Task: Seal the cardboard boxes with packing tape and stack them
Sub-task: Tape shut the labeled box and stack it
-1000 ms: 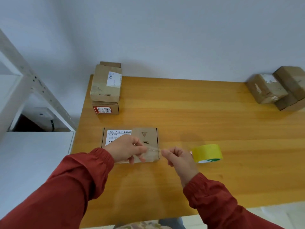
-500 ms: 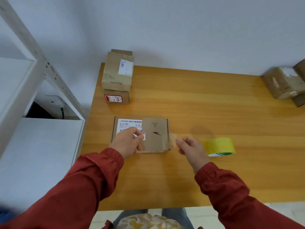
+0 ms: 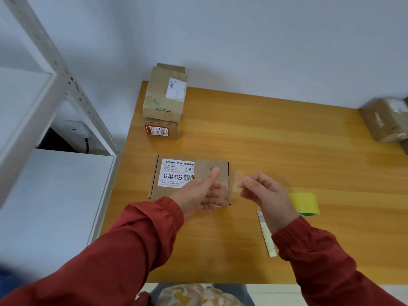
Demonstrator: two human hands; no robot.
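Head view: a flat cardboard box (image 3: 174,182) with a white label reading "12V4A-5525" lies at the near left of the wooden table (image 3: 287,151). A clear tape strip (image 3: 223,173) is stretched over its right half. The left hand (image 3: 198,195) grips the strip, thumb on top and fingers showing blurred through the film. The right hand (image 3: 267,195) pinches the strip's other end just right of the box.

Around:
- A yellow tape roll (image 3: 305,203) sits partly behind the right hand.
- A loose pale strip (image 3: 266,235) lies on the table, running under the right sleeve.
- Two stacked boxes (image 3: 164,100) stand at the far left corner.
- More boxes (image 3: 386,120) stand at the right edge.
- A white shelf unit (image 3: 44,85) stands to the left.
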